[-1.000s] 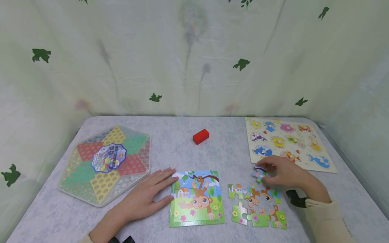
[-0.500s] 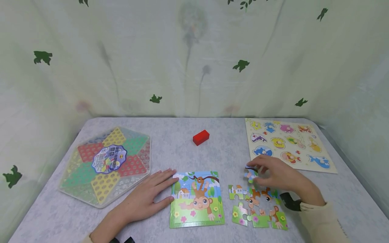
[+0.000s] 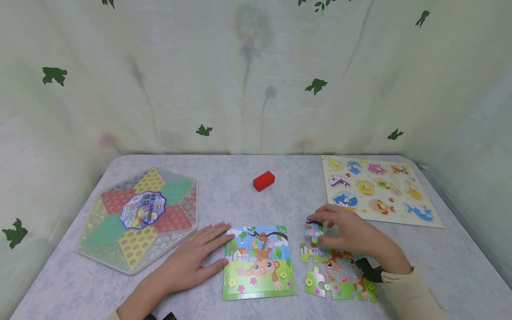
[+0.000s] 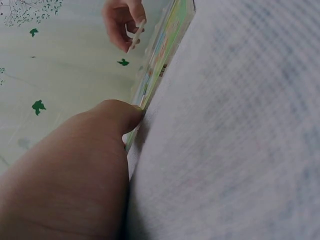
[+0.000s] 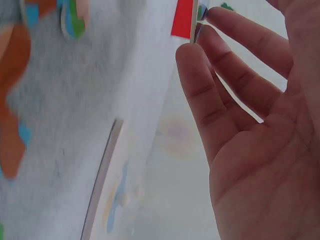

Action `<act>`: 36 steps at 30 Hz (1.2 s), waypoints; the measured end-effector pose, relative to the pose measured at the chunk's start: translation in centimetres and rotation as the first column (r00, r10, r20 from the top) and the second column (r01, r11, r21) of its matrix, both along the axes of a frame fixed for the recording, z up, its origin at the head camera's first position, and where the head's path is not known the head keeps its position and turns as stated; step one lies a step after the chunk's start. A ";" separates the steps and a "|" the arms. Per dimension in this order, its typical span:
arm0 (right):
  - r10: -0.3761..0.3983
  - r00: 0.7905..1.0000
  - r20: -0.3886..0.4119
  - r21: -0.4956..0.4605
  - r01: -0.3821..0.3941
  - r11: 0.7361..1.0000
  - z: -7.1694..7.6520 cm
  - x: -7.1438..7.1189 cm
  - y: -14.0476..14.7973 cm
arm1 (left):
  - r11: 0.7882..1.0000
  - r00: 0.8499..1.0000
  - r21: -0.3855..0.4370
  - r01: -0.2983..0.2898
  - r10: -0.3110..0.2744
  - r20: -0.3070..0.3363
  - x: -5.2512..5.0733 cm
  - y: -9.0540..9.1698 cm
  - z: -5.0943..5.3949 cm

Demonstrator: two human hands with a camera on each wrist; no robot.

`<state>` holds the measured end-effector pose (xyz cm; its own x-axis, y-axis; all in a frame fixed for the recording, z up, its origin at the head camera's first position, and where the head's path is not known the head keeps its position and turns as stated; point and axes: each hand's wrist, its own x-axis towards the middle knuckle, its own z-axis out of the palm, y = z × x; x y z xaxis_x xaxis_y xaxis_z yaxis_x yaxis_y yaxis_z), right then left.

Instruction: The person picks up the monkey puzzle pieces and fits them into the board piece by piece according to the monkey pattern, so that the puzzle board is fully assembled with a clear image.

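Observation:
My right hand (image 3: 352, 233) pinches a jigsaw puzzle piece (image 3: 314, 232) with blue sky and a dark branch. It is held up just above the back left of several loose and joined pieces (image 3: 341, 291) on the table. Thin and edge-on, the held piece (image 5: 194, 22) shows between my fingertips in the right wrist view. My left hand (image 3: 192, 260) lies spread on the table, its fingertips and thumb at the left edge of a square monkey puzzle board (image 3: 256, 286). In the left wrist view the thumb touches the board's edge (image 4: 170, 50).
A hexagonal plastic board-game case (image 3: 106, 258) lies at left, close to my left hand. The red block (image 3: 264, 181) sits toward the back. Behind my right hand is an animal peg puzzle board (image 3: 404, 213). A patterned cloth (image 3: 256, 89) hangs behind the table.
My right hand has moved left with the pinched puzzle piece, from behind the middle of the loose pieces to their back left corner. My left hand has stayed put.

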<state>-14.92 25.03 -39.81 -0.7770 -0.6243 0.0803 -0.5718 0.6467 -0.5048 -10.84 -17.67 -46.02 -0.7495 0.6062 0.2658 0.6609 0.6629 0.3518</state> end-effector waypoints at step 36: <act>0.071 0.996 -0.049 0.126 -0.064 0.990 1.6 -0.1 -6.3 | 1.000 1.000 -0.008 -0.002 0.002 0.011 0.0 0.0 0.1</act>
<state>-15.03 18.77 -38.25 -0.7295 -0.6829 0.0389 -0.6402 0.6617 -0.3903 -10.79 -17.69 -45.92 -0.7534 0.6072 0.2522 0.6559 0.6669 0.3537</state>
